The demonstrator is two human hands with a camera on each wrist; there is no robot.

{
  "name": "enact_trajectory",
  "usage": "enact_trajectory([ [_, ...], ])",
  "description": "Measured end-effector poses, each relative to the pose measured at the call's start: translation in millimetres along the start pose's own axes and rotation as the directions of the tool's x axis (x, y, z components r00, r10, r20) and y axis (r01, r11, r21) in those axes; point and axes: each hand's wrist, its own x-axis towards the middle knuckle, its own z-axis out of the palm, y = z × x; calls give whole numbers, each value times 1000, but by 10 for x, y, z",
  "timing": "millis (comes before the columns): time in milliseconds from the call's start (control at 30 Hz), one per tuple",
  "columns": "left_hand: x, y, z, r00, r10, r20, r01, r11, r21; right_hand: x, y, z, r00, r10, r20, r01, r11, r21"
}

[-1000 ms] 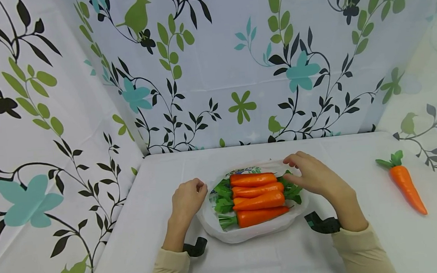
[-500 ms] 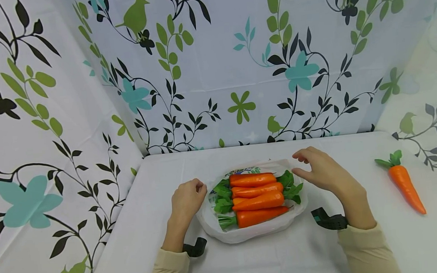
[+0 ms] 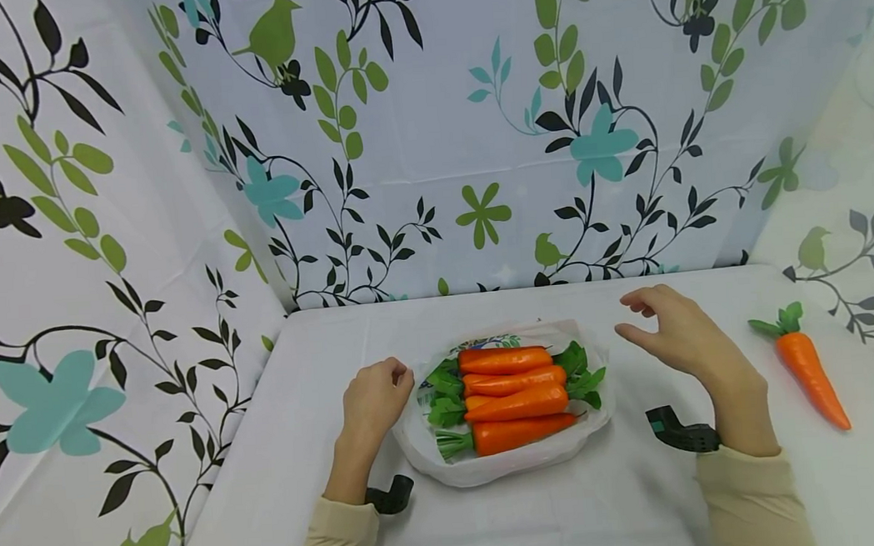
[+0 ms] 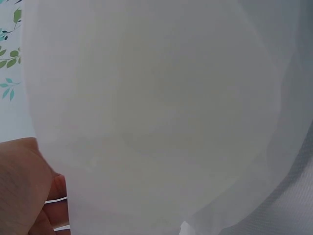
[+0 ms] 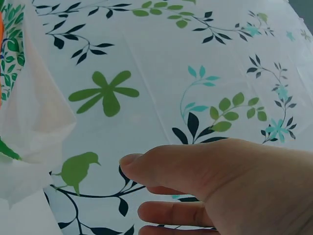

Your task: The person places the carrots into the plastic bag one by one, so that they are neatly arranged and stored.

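A white plastic bag [image 3: 604, 421] stands on the table with its mouth spread wide. Inside lie several orange carrots [image 3: 516, 403] side by side, green leaves at their ends. My left hand [image 3: 373, 402] grips the bag's left rim with curled fingers; the bag's pale side [image 4: 156, 107] fills most of the left wrist view and hides the fingertips. Off to the right of the bag, my right hand [image 3: 677, 333] is in the air with thumb and fingers apart, holding nothing. The right wrist view shows this hand [image 5: 190, 181] with the bag's edge [image 5: 41, 112] at far left.
Another carrot [image 3: 811, 375] with a leafy top lies alone at the right of the white table [image 3: 513, 527]. Patterned cloth [image 3: 414, 141] with leaves and birds hangs behind and at both sides. A black wrist camera [image 3: 683, 432] sits on the right wrist.
My right hand has moved right and away from the bag's right side, toward the lone carrot. The left hand, bag and carrots have stayed in place.
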Motion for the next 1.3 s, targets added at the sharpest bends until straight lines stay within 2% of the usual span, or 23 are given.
enact_trajectory([
  [433,3,-5,23,1000,5,-2,-5,1000,-1,-70,324,-101,986,100,-132,-103,995,-18],
  [700,5,-10,37,1000,0,2,0,1000,3,-140,569,-154,959,207,-191,-209,978,8],
  [1100,-10,-8,35,1000,7,2,-7,1000,10,-207,813,-216,921,282,-267,-279,959,52],
  [1300,-5,-7,40,1000,4,5,-4,1000,10,-251,863,-240,894,351,-279,-343,936,80],
])
